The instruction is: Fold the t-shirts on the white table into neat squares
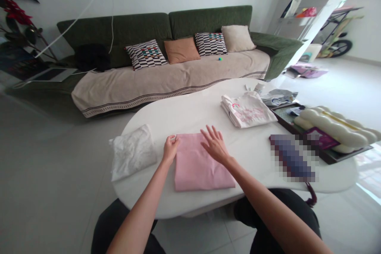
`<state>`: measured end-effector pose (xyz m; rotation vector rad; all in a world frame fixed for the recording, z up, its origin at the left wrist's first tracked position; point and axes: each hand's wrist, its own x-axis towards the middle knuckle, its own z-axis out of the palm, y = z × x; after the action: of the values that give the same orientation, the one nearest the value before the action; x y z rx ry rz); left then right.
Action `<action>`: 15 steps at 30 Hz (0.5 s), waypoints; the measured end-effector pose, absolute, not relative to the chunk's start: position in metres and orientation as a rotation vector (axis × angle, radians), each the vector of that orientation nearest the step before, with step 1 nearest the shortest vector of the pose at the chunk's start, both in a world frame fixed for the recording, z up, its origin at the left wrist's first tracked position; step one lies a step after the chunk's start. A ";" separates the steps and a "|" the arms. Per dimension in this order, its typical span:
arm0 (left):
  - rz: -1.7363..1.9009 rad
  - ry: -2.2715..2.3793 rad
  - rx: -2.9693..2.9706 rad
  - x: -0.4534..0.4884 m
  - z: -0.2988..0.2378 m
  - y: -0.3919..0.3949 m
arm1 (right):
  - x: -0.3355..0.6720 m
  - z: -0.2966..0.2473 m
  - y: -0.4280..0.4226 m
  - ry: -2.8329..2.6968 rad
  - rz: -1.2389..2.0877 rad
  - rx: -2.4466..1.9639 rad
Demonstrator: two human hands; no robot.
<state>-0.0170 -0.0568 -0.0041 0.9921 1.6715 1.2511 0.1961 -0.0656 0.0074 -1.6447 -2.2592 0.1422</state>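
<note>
A folded pink cloth (pixel 199 168) lies flat on the white oval table (pixel 190 115) right in front of me. My left hand (pixel 170 149) is curled at the cloth's far left corner, fingers pinched on its edge. My right hand (pixel 214 143) rests flat on the cloth's far right part with fingers spread. A crumpled white cloth (pixel 132 151) lies to the left of the pink one. A folded white shirt with pink print (pixel 248 110) sits farther right on the table.
A dark tray (pixel 285 121) with a cream wavy object (pixel 333 127) stands at the table's right side, beside a blurred-out patch. Behind the table runs a green sofa (pixel 143 27) with several cushions. Pale floor surrounds the table.
</note>
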 end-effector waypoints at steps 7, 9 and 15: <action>0.900 1.464 0.971 -0.025 0.002 -0.156 | 0.181 -0.014 -0.080 -2.581 0.319 -1.663; 0.870 1.427 1.033 -0.024 -0.004 -0.185 | 0.181 -0.015 -0.080 -2.583 0.340 -1.666; 0.935 1.654 1.418 -0.019 0.001 -0.206 | 0.187 0.008 -0.075 -2.432 0.541 -1.570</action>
<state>-0.0193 -0.2055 0.0014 1.4185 1.6544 0.9348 0.1875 -0.0750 0.0085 -1.5698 -2.4316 0.5413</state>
